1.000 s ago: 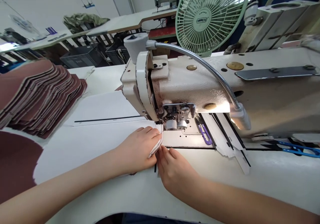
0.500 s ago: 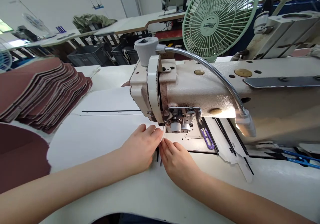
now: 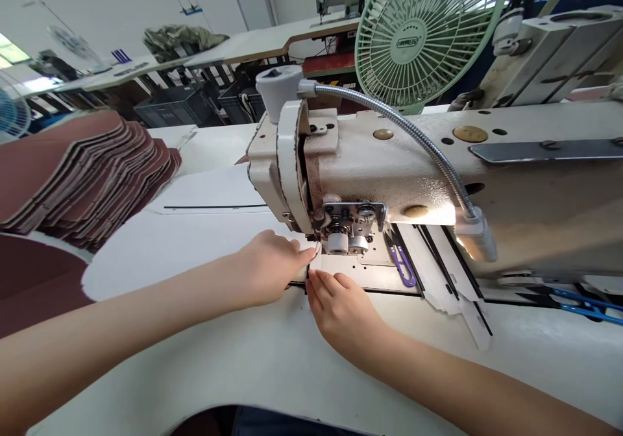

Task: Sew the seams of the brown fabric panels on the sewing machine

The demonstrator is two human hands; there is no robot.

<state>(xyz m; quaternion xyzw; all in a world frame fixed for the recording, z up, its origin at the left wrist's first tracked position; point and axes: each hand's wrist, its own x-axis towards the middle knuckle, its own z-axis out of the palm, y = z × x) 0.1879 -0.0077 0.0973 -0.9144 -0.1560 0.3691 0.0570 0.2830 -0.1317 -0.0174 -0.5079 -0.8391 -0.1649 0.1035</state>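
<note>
Under the head of a cream sewing machine (image 3: 370, 163) lies a large white sheet (image 3: 195, 244) with a black strip (image 3: 217, 207) across its upper part. My left hand (image 3: 270, 264) rests on the sheet's right end, its fingers bent and a fingertip beside the presser foot. Just right of it, my right hand (image 3: 341, 309) has its fingers pressed together at the edge of a narrow white piece (image 3: 315, 261) with a dark edge. How firmly either hand grips is hidden. The needle area is mostly hidden too.
Purple snips (image 3: 403, 264) and white strips with black edges (image 3: 433, 274) lie right of the needle area. Blue-handled scissors (image 3: 584, 303) are at the far right. Stacked brown panels (image 3: 92, 176) stand at the left. A green fan (image 3: 409, 40) and a bendable lamp (image 3: 477, 235) are beyond.
The white sheet has shifted a little to the left and away from me. My left hand has moved slightly left and its fingers have changed pose. My right hand is nearly in the same place.
</note>
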